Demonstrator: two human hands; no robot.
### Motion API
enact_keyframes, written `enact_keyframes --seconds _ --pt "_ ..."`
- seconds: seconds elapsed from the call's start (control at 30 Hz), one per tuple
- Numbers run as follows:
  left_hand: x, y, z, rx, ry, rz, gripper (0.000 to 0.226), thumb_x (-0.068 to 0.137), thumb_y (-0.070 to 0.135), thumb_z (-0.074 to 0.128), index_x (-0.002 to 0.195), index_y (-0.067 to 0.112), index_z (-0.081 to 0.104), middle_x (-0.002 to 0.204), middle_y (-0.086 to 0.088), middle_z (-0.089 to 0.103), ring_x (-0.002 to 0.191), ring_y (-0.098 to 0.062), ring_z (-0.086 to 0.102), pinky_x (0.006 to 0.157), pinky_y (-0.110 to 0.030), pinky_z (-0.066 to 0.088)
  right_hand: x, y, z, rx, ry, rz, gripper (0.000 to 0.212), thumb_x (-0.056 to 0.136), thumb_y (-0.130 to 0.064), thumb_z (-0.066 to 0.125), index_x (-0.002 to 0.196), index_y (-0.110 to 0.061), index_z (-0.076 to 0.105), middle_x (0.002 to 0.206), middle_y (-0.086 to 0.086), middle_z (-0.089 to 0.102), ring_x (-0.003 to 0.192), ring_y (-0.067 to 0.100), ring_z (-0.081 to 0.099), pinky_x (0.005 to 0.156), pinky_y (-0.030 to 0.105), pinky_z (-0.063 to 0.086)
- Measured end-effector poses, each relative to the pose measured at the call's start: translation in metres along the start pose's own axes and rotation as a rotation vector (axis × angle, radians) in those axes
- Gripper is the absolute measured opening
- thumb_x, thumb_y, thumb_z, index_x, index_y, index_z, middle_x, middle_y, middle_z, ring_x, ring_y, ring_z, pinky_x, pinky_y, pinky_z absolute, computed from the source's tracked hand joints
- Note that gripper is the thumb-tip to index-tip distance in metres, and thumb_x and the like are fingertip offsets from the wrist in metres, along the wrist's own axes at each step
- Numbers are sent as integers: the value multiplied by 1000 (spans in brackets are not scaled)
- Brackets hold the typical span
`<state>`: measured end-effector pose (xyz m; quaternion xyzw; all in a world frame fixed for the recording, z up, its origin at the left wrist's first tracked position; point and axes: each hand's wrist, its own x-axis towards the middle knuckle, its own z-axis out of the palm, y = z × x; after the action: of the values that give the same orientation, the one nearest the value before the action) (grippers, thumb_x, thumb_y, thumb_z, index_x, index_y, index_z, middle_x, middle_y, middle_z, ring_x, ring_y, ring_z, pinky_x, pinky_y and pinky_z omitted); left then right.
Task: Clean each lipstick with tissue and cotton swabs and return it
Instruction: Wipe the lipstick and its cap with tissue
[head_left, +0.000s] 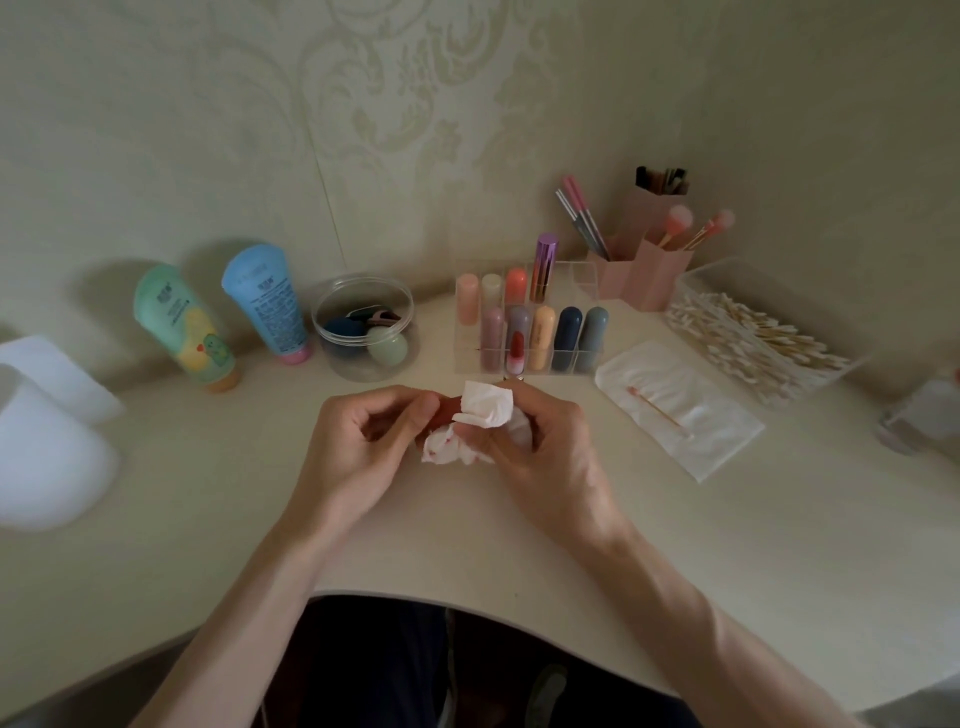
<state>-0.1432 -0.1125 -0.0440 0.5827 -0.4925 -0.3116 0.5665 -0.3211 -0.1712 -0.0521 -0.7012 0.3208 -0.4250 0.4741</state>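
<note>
Your left hand (363, 441) curls round the lipstick (449, 405), just above the desk (467, 530) before the clear organizer (582, 283), while your right hand (543, 447) pinches the stained tissue (485, 413) against it, so turn the tube slowly and wipe with a clean fold, pressing lightly.

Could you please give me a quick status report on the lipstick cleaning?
Left hand grips lipstick. Right hand holds stained tissue against it. Nothing in the way; organizer just behind.

Head-worn, looking down at desk (218, 519)
</note>
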Motion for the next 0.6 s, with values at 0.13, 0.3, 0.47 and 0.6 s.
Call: enact_keyframes --seconds 0.13,0.3,0.47,0.6 --pt "0 1 1 12 39 59 17 89 6 75 99 19 80 93 8 81 89 -11 77 80 -18 56 1 1 2 17 14 71 10 92 -20 79 100 -14 78 89 0 78 83 19 74 73 41 60" --pt "-2 2 2 75 79 148 22 82 1 80 99 16 80 95 8 81 92 -12 77 84 -22 58 1 -10 -5 186 -40 295 17 94 -22 78 101 -8 80 93 6 80 86 18 75 76 30 58" --pt "0 3 -1 -154 135 51 22 75 13 79 96 13 78 88 -2 81 76 -13 74 79 -20 57 5 -32 -24 543 -64 436 22 95 -18 73 106 0 76 92 4 77 77 10 67 70 22 54" --pt "0 3 1 -164 114 45 20 80 11 76 100 10 77 88 -3 81 72 -14 73 73 -19 57 8 -25 -40 -201 -97 227 18 94 -40 77 87 -23 77 77 -4 75 65 13 66 58 33 48"
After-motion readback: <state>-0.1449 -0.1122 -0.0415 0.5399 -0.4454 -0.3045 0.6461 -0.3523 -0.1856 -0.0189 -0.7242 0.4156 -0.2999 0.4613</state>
